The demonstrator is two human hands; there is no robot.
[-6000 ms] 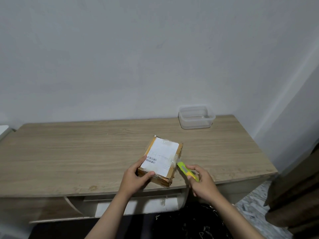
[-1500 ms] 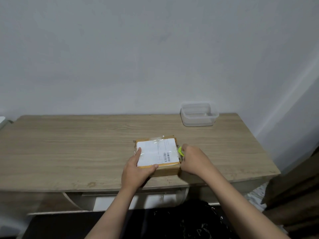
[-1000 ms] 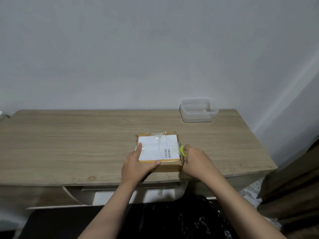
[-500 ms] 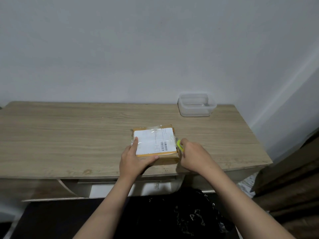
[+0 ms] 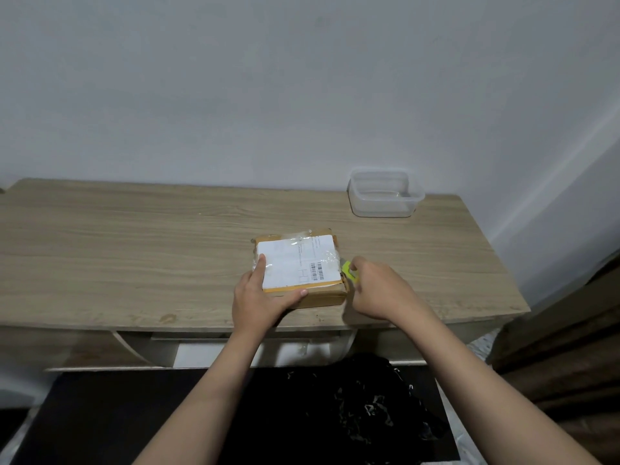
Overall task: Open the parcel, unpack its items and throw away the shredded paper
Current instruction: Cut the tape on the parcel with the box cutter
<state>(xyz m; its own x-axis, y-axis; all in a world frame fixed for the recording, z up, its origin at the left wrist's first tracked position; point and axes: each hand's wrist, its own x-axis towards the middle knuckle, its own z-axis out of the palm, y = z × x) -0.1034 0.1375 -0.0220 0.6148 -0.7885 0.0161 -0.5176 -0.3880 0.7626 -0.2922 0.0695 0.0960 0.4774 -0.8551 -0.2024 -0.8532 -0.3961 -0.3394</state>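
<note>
— Where's the parcel (image 5: pixel 299 267) sitting?

— Flat on the wooden surface (image 5: pixel 134 250), close to the near edge and a bit right of the middle. It's a brown box wrapped in clear tape, with a white label (image 5: pixel 297 263) on top. There's a barcode on the label, but the print is too small for me to read.

— And the hands?

— The left hand (image 5: pixel 260 298) is clamped on the near left corner of the parcel: fingers lie along the left side of the top, and the thumb presses on the front edge. The right hand (image 5: pixel 380 292) is curled into a fist round a yellow-green cutter (image 5: pixel 349 270), right against the parcel's right side.

— Can you see the blade?

— No. Only a bit of the cutter's coloured body pokes out past the knuckles; the rest is buried in the fist. I can't tell whether the tip touches the tape or just sits beside it.

— Anything else on there?

— A clear plastic tub (image 5: pixel 385 193) at the far right, by the wall (image 5: pixel 302 78), well apart from the parcel. What's in it I can't make out.

— And below?

— A black bag (image 5: pixel 369 407) on the floor under the front edge, between the forearms, crinkled and shiny. Its inside is just darkness. Something dark brown is cut off at the right border.
</note>
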